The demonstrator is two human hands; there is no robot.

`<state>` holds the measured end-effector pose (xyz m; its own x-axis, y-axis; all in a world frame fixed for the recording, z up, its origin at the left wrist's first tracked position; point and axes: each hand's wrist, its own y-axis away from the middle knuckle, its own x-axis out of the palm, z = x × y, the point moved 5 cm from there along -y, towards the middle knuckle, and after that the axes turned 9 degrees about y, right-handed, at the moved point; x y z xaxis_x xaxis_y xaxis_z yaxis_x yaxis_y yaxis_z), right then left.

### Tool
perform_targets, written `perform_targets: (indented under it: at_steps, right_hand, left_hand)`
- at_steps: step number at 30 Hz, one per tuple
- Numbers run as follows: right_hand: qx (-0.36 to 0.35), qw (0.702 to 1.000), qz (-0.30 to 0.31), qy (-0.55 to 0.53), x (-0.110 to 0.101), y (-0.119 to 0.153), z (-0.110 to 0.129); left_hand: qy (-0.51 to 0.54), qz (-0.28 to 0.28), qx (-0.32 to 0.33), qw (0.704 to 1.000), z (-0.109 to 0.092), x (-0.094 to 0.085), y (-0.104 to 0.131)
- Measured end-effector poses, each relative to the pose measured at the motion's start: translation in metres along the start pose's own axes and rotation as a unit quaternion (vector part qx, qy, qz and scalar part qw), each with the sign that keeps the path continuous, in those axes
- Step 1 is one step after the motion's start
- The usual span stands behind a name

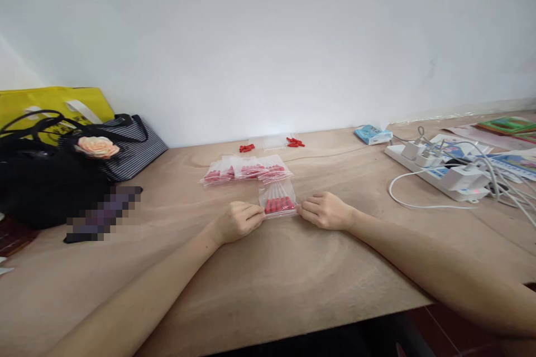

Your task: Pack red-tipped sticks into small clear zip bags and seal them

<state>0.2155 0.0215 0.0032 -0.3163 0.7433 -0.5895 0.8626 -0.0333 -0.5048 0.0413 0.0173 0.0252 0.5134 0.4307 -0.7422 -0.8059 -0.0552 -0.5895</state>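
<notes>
A clear plastic bag (278,192) with several red-ended pieces in a row lies on the wooden table between my hands. My left hand (240,221) is closed at the bag's lower left corner. At its lower right corner my right hand (324,211) is closed too, fingers curled. Just behind is an overlapping pile of filled bags (247,168) with red pieces inside. Farther back lie a small bunch of loose red pieces (247,148), another red bunch (295,141) and some clear, thin items (273,142) beside it.
On the left are a yellow bag (90,101), a striped bag (140,148), a black bag (37,189) and a pixelated dark object (104,215). A white power strip (439,178) with cables, a blue packet (372,134) and colourful booklets (513,164) occupy the right.
</notes>
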Motion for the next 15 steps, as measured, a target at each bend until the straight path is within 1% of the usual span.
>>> perform_targets:
  at_steps: [6,9,11,15]
  right_hand:
    - [0.019,1.0,0.012,0.004,0.003,0.0,-0.002]
    - [0.038,0.999,0.001,0.017,0.002,-0.001,-0.002]
    - [0.051,0.998,-0.007,0.025,0.002,-0.006,-0.001]
    - [0.059,0.998,-0.022,0.027,0.007,-0.026,0.009]
  left_hand:
    - [0.014,0.002,-0.009,1.0,0.002,0.002,0.001]
    - [0.022,-0.015,-0.018,0.999,0.003,0.003,0.005]
    - [0.025,-0.028,-0.019,0.999,0.004,0.003,0.007]
    - [0.025,-0.027,-0.018,0.999,0.004,0.003,0.008]
